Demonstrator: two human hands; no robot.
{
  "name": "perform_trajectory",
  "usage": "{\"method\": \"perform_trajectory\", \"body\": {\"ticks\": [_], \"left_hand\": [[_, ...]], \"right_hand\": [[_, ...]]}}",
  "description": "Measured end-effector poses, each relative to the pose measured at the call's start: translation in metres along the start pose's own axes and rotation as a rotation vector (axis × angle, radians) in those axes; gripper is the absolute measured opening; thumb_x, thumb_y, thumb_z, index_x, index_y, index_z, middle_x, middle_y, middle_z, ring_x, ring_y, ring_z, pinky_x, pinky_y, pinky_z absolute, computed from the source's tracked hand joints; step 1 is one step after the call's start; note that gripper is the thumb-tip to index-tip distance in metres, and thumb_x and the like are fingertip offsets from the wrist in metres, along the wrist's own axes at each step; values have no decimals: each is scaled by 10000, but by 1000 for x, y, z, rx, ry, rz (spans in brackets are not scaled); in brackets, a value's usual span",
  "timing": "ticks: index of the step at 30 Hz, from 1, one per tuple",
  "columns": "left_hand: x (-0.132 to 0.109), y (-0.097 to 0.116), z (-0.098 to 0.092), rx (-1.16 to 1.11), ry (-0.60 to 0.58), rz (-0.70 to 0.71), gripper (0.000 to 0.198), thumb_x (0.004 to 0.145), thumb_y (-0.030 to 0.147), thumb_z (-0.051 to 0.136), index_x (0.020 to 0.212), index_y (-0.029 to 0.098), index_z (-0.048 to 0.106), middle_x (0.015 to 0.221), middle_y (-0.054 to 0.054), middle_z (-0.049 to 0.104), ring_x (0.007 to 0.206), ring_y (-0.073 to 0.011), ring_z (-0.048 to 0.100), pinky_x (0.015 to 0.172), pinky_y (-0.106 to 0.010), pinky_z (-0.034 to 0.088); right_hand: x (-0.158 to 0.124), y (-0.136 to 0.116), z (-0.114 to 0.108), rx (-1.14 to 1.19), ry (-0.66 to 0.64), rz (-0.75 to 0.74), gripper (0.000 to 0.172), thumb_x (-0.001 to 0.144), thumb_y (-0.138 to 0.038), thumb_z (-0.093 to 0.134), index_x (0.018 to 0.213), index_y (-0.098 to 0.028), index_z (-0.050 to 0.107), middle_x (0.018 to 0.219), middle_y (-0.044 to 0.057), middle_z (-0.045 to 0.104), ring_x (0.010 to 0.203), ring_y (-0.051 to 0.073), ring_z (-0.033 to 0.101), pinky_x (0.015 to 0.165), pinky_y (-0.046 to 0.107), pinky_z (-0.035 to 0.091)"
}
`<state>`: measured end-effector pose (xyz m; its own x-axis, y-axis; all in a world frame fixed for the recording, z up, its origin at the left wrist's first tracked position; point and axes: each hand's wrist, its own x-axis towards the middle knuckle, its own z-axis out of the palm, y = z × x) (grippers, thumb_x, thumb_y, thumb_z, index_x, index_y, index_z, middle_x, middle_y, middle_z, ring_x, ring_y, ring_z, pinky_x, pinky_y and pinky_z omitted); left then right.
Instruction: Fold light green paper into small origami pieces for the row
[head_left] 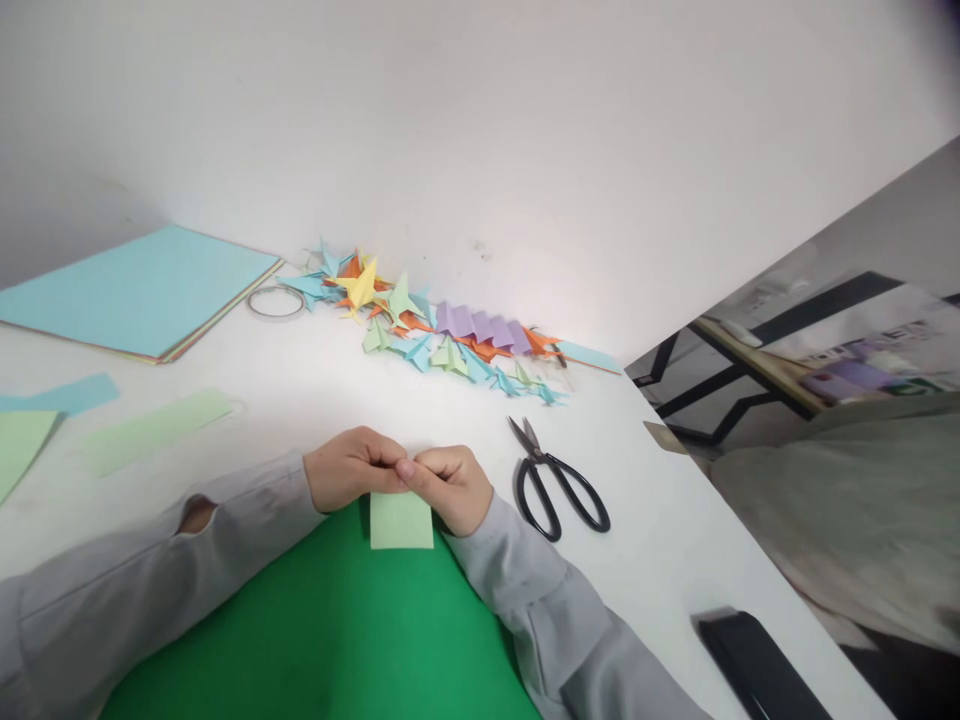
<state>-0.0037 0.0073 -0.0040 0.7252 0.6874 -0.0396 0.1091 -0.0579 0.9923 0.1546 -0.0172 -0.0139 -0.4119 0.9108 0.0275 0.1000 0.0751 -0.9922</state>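
Observation:
Between my two hands is a small light green sheet of paper [402, 522], its lower part hanging down in front of a green surface. My left hand [352, 468] pinches the paper's upper edge from the left. From the right, my right hand [456, 488] pinches the same edge, the thumbs meeting at the middle. The fingers cover the top of the paper, so I cannot tell whether it is folded there. Black-handled scissors [547, 475] lie on the white table to the right of my right hand, blades slightly apart.
Folded paper stars and birds [397, 305] in several colours line the wall, with a purple pleated strip [482, 327] among them. A roll of tape [275, 302] lies beside a stack of coloured paper [142, 285]. Green strip [157, 430] at left; black phone-like object [757, 665] near the right edge.

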Motion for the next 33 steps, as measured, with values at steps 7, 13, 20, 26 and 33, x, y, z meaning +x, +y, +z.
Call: {"method": "perform_trajectory", "body": {"ticks": [7, 13, 20, 26, 33], "left_hand": [[0, 3, 1, 30, 3, 27, 400, 707, 378, 517, 461, 178, 272, 482, 57, 181, 483, -65, 177, 460, -254, 147], [0, 2, 0, 74, 47, 40, 473, 695, 403, 557, 439, 183, 225, 459, 63, 150, 457, -56, 148, 438, -253, 125], [1, 0, -2, -34, 144, 18, 526, 653, 402, 628, 394, 182, 226, 384, 78, 196, 393, -33, 173, 405, -235, 122], [-1, 4, -1, -147, 335, -55, 452, 704, 438, 568, 415, 163, 355, 342, 59, 339, 333, -40, 293, 369, -203, 198], [0, 6, 2, -126, 227, -48, 355, 663, 460, 587, 570, 131, 492, 435, 52, 420, 401, -59, 386, 400, -194, 301]], "right_hand": [[0, -2, 0, -16, 30, 2, 551, 672, -481, 628, 387, -174, 269, 406, -79, 161, 407, 32, 142, 393, 236, 79], [1, -1, 0, -25, 78, 27, 545, 639, -511, 642, 373, -170, 310, 378, -79, 198, 393, 34, 168, 386, 230, 96], [-1, -4, 2, 85, 215, 42, 538, 689, -566, 563, 378, -171, 372, 341, -67, 308, 347, 36, 220, 363, 221, 136], [1, 3, -1, 158, 258, 67, 547, 694, -585, 549, 369, -172, 399, 315, -54, 352, 302, 42, 273, 334, 214, 148], [3, 1, 0, 125, 224, 50, 505, 686, -553, 574, 406, -161, 422, 342, -59, 368, 328, 36, 278, 346, 204, 166]]}}
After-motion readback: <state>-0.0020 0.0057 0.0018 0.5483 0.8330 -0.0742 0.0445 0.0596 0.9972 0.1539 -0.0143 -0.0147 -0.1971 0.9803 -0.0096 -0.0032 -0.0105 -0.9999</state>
